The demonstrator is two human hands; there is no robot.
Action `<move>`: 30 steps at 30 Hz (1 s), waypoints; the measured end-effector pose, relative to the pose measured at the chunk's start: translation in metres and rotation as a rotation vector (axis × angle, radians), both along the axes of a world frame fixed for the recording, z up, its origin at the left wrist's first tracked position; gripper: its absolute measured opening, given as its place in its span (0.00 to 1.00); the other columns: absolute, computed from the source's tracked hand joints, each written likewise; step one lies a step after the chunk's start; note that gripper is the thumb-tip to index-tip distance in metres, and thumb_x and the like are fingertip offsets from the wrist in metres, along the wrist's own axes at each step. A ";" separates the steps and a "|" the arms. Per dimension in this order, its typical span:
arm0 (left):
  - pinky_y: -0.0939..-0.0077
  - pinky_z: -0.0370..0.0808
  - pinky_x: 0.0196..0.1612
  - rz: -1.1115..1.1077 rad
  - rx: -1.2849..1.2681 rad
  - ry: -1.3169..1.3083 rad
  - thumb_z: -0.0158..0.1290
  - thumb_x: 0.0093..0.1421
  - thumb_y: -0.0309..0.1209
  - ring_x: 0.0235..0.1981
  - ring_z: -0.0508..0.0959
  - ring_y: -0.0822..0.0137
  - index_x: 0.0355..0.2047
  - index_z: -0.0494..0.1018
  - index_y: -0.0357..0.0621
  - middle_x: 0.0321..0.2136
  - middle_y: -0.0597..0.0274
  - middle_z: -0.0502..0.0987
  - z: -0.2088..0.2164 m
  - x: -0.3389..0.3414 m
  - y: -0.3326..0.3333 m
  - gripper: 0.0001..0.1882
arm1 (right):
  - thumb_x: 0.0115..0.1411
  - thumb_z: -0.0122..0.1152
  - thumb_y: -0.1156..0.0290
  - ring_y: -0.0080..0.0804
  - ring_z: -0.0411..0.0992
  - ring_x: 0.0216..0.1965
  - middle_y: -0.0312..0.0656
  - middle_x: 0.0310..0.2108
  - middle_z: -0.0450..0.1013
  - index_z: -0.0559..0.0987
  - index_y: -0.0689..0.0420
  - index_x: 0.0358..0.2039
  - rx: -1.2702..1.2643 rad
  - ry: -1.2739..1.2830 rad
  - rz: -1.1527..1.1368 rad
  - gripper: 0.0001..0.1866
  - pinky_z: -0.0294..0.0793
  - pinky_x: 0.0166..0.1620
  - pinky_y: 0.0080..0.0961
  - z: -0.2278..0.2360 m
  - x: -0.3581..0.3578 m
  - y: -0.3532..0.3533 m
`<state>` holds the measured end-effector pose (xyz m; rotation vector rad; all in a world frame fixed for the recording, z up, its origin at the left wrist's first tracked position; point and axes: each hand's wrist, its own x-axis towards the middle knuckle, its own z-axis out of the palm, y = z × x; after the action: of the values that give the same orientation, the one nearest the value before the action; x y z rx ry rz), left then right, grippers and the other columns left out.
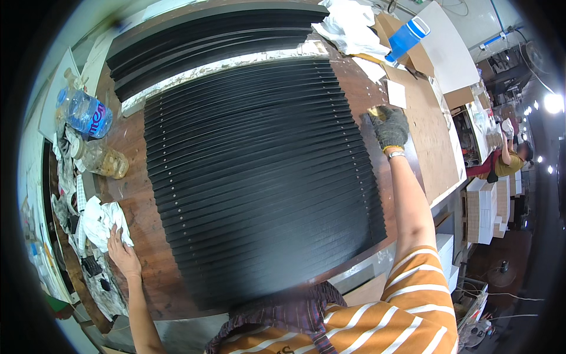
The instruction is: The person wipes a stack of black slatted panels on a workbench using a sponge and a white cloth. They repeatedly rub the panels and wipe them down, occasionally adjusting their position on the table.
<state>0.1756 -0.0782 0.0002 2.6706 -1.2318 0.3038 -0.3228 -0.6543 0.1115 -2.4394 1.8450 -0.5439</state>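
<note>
A large black pleated sheet [259, 171] lies spread over the brown table, with a row of small pale dots down each side. Left of it, my bare left hand [122, 253] has its fingers on a crumpled white cloth [99, 221], gripping its near edge. My right hand [391, 125], in a grey knitted glove with a yellow cuff, is closed beside the sheet's far right edge. A dark piece shows by its fingers; what it is stays hidden. Beyond the sheet, a second black pleated stack [218, 44] lies behind a worn white strip [230, 65].
A blue-labelled plastic bottle [88, 115] and a cloudy jar [103, 159] stand at the left edge. At the far right are a blue bottle [407, 38], white cloths [348, 26] and cardboard [433, 130]. Another person [507, 162] is farther right, near stacked boxes [480, 209].
</note>
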 end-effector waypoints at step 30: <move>0.54 0.61 0.70 -0.015 0.007 -0.036 0.46 0.59 0.20 0.63 0.67 0.48 0.59 0.70 0.42 0.65 0.60 0.70 -0.006 0.005 0.003 0.26 | 0.57 0.72 0.50 0.47 0.76 0.50 0.47 0.47 0.79 0.84 0.47 0.49 -0.024 -0.075 0.678 0.22 0.73 0.57 0.42 -0.008 -0.001 0.071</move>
<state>0.1809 -0.0757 -0.0055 2.6719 -1.2644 0.3478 -0.3233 -0.5835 0.1031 -2.7730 0.8814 -0.5803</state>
